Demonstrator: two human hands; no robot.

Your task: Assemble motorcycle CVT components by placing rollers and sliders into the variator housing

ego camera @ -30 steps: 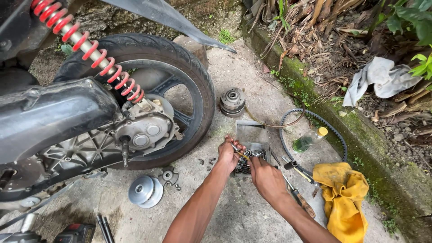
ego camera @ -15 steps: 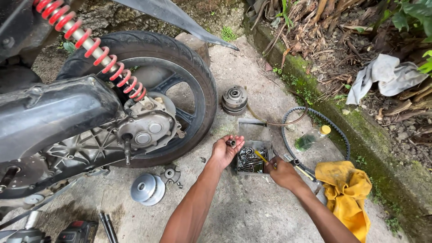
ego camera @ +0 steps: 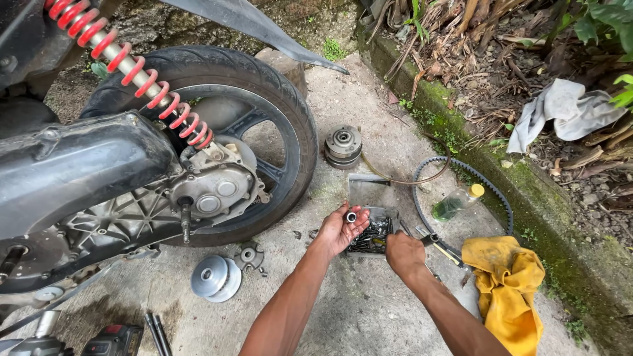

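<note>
free: bare concrete (ego camera: 369, 303) near hands | blocked: tyre (ego camera: 290, 112) left, drive belt (ego camera: 461, 198) and yellow rag (ego camera: 508, 283) right

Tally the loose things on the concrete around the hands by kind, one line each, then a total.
Cloths: 2, yellow cloth and grey rag
Drive belt: 1
Green bottle: 1
Clutch assembly: 1
Silver pulley: 1
Metal parts tray: 1
Small roller in the left hand: 1
Total: 8
</note>
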